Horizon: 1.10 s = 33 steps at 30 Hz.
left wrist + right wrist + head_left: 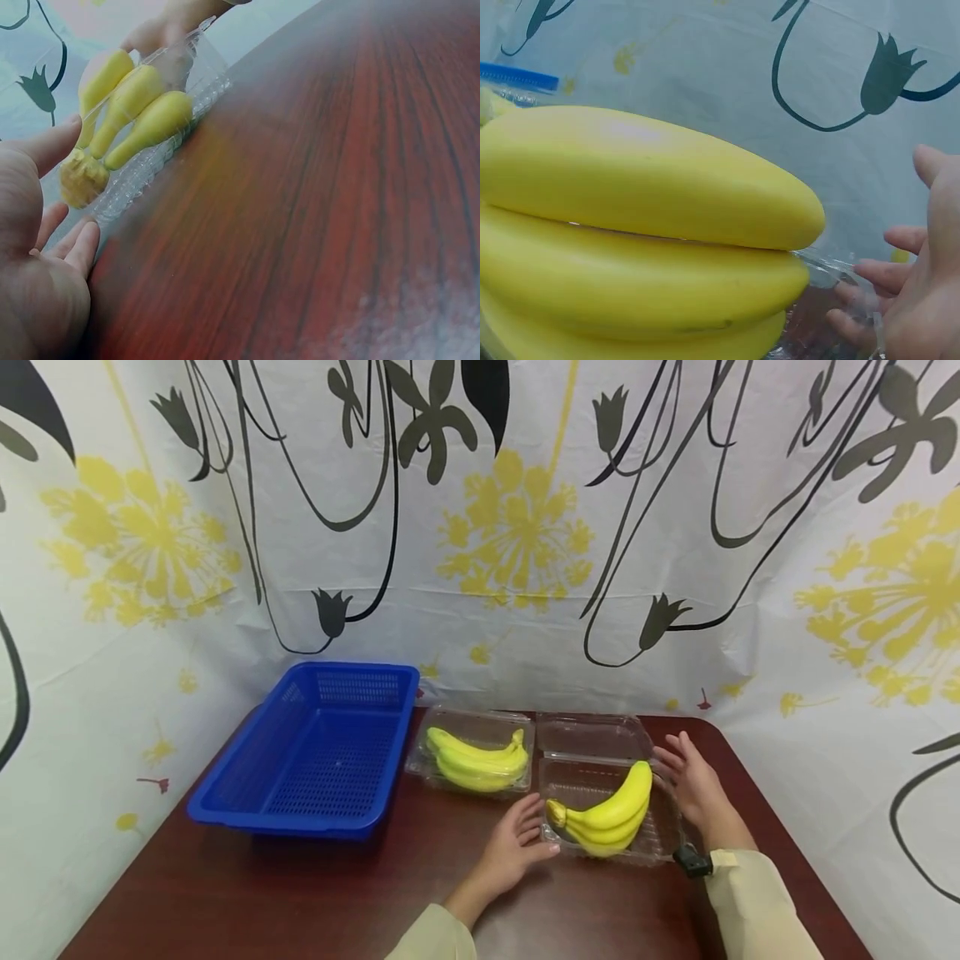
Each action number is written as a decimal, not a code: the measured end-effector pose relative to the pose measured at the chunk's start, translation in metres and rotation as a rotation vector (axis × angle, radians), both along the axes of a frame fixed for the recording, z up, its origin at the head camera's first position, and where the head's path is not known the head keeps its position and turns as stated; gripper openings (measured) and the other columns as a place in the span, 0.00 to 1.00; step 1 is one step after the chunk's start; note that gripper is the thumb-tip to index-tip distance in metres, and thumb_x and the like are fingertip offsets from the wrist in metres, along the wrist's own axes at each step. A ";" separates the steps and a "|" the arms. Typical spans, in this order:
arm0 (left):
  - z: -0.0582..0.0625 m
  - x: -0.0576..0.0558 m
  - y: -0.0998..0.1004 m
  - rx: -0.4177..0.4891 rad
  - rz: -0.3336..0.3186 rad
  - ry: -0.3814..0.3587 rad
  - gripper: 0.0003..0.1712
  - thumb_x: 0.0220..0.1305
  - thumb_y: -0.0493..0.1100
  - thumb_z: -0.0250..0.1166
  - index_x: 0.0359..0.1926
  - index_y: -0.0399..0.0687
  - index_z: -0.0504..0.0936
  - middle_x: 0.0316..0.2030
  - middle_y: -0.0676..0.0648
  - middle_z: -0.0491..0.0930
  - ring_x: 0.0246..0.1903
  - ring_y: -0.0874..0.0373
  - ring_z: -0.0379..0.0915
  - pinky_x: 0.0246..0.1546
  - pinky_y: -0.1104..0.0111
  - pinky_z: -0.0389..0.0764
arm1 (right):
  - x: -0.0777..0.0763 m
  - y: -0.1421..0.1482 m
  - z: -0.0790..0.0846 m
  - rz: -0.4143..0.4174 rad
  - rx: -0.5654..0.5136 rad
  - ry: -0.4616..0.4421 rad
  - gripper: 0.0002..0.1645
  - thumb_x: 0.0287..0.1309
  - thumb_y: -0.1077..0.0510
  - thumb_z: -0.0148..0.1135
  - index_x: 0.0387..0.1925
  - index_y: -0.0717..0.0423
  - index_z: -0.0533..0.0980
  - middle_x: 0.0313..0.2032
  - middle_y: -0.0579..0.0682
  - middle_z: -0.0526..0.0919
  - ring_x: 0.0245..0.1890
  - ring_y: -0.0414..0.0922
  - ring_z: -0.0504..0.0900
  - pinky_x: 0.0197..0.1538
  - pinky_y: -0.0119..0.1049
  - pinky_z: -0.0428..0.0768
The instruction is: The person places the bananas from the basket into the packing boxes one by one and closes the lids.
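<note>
A bunch of yellow bananas (pixel 611 814) lies in the base of a clear plastic clamshell box (pixel 663 827), whose lid (pixel 585 735) is folded back toward the wall. At the box's left side is my left hand (pixel 513 847), fingers loosely spread beside the banana stem. My right hand (pixel 693 781) stands at the right side, its fingers by the box's back right corner. In the right wrist view the bananas (pixel 645 180) fill the left, with the right hand (pixel 907 285) apart from them. The left wrist view shows the left thumb and fingertips (pixel 86 244) right at the box wall.
Just left, a second clear box (pixel 420 760) contains another bunch of bananas (pixel 480 764). A blue plastic basket (pixel 300 822) stands at the left of the dark red wooden table (pixel 322 902). Behind hangs a patterned white cloth (pixel 480 543).
</note>
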<state>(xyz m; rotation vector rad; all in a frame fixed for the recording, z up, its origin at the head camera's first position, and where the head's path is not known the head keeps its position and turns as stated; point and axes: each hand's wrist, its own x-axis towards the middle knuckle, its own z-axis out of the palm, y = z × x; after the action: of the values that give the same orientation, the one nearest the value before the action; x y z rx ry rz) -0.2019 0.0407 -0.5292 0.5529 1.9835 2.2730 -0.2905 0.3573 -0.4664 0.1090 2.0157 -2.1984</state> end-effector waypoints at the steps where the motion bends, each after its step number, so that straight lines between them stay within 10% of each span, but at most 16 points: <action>1: 0.000 0.000 0.001 -0.004 0.005 0.005 0.45 0.55 0.29 0.70 0.71 0.34 0.58 0.65 0.35 0.66 0.61 0.40 0.66 0.61 0.56 0.67 | 0.001 0.000 0.000 -0.005 -0.017 0.010 0.51 0.65 0.26 0.33 0.77 0.48 0.33 0.75 0.61 0.38 0.73 0.58 0.40 0.71 0.48 0.51; 13: -0.003 0.002 0.006 -0.100 0.080 0.018 0.44 0.54 0.32 0.72 0.70 0.39 0.62 0.54 0.37 0.74 0.54 0.42 0.72 0.57 0.54 0.72 | 0.005 0.000 -0.004 -0.146 -0.352 0.114 0.32 0.70 0.34 0.37 0.69 0.41 0.56 0.64 0.42 0.71 0.70 0.46 0.56 0.65 0.35 0.60; 33: 0.001 0.001 0.005 -0.130 0.102 -0.001 0.43 0.52 0.34 0.74 0.68 0.38 0.65 0.45 0.45 0.76 0.46 0.52 0.75 0.54 0.58 0.75 | 0.011 -0.005 -0.007 -0.362 -0.605 0.224 0.28 0.72 0.38 0.40 0.59 0.51 0.71 0.36 0.49 0.86 0.46 0.45 0.77 0.63 0.41 0.58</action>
<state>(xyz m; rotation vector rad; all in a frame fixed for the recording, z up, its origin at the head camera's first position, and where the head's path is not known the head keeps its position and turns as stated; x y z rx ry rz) -0.2004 0.0457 -0.5280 0.4489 2.1874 2.1771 -0.2795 0.3521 -0.4732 0.1687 1.4066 -3.0706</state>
